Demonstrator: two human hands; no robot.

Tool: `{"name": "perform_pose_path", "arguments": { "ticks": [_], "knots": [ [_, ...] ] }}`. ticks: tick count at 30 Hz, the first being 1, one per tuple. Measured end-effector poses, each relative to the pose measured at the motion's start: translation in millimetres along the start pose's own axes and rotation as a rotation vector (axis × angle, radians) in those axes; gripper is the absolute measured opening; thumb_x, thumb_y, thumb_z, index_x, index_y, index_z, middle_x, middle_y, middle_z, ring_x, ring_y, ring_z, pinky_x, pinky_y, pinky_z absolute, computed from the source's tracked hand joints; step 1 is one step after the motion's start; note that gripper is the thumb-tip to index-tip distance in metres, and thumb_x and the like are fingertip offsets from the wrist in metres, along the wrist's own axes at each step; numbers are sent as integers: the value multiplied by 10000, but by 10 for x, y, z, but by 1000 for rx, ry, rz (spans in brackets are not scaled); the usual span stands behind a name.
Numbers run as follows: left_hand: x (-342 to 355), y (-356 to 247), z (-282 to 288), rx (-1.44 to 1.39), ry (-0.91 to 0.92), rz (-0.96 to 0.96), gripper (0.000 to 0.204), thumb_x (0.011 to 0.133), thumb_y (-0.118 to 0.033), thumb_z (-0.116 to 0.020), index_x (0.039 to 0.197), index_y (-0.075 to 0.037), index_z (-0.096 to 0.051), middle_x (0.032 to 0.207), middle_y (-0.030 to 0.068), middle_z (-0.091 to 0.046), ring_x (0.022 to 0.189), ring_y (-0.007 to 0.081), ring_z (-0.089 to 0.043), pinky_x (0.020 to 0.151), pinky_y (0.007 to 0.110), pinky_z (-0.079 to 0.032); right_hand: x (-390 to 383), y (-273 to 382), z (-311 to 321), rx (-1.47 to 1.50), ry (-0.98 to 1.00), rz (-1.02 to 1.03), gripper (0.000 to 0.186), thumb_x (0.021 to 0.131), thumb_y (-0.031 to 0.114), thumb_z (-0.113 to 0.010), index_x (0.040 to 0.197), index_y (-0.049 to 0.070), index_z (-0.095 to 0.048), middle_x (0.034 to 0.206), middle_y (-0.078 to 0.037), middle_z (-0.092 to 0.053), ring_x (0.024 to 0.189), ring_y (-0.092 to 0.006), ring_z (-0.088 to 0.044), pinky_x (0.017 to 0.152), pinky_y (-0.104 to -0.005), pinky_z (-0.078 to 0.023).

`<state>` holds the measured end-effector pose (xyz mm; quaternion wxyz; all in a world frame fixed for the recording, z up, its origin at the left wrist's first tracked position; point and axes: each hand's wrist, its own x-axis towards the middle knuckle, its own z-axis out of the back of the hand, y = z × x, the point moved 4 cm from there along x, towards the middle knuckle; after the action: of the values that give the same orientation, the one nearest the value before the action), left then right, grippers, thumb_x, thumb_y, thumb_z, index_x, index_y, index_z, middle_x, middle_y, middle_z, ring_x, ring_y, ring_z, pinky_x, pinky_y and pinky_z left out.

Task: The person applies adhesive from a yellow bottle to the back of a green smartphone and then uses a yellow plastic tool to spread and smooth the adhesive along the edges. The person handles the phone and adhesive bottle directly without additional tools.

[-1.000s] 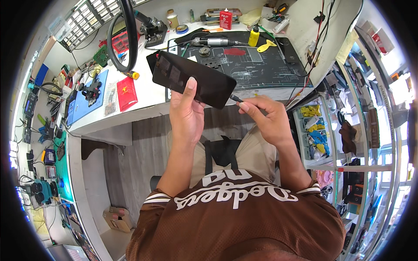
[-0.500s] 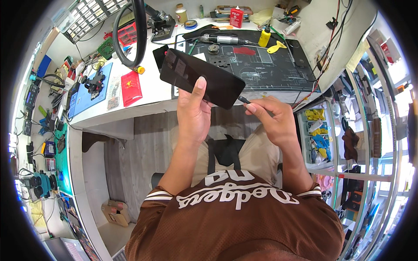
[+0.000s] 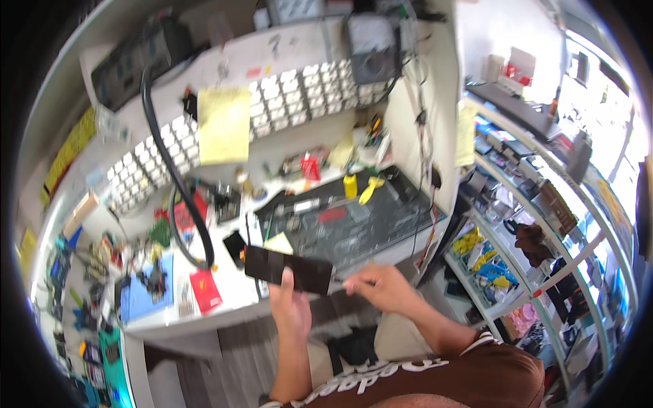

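A dark phone (image 3: 303, 275), screen upward and tilted, is held in my left hand (image 3: 291, 313), thumb across its lower edge. Just right of it, my right hand (image 3: 381, 292) pinches a small black cable plug (image 3: 340, 281) at the phone's right end; blur hides whether it is inserted. Behind the phone, another black flat object (image 3: 233, 246) lies on the white bench (image 3: 158, 320), beside a dark work mat (image 3: 381, 221). A red pouch (image 3: 206, 291) lies to the left.
A looped black arm (image 3: 170, 163) rises over the bench. A blue mat (image 3: 163, 268) with a fixture is at left. A yellow bottle (image 3: 350, 187) stands at the back. A yellow paper (image 3: 223, 126) hangs above. Glass shelving (image 3: 517, 292) stands at right, a teal mat (image 3: 109, 370) lower left.
The view has swung upward and blurred, bringing in the wall and shelf above the bench. Both hands, still holding phone and plug, appear lower in the picture.
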<state>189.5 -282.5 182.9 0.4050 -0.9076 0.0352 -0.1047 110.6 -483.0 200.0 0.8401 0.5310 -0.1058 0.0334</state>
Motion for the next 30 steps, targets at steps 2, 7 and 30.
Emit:
{"name": "perform_pose_path", "arguments": {
  "ticks": [2, 7, 30],
  "knots": [
    [51, 9, -57, -47, 41, -16, 602, 1071, -210, -670, 1582, -63, -386, 1414, 102, -589, 1285, 245, -606, 1116, 456, -502, 15, 51, 88, 20, -17, 31, 240, 997, 253, -734, 986, 19, -785, 922, -144, -776, 865, -251, -736, 798, -367, -552],
    [121, 186, -189, -57, 48, 39, 552, 1073, -204, -667, 1551, -75, -423, 1398, 92, -598, 1275, 231, -620, 1079, 427, -534, -5, -37, 249, 26, -29, -21, 266, 1002, 279, -739, 1021, 18, -781, 920, -133, -777, 862, -255, -735, 800, -371, -552],
    [22, 249, -481, -55, 100, 58, 467, 1109, -214, -613, 1524, -68, -458, 1391, 53, -636, 1269, 184, -640, 1082, 397, -537, -139, -225, 406, 152, -105, -55, 205, 1005, 216, -764, 1011, 15, -801, 870, -48, -755, 848, -145, -629, 807, -313, -498]
  ]
}}
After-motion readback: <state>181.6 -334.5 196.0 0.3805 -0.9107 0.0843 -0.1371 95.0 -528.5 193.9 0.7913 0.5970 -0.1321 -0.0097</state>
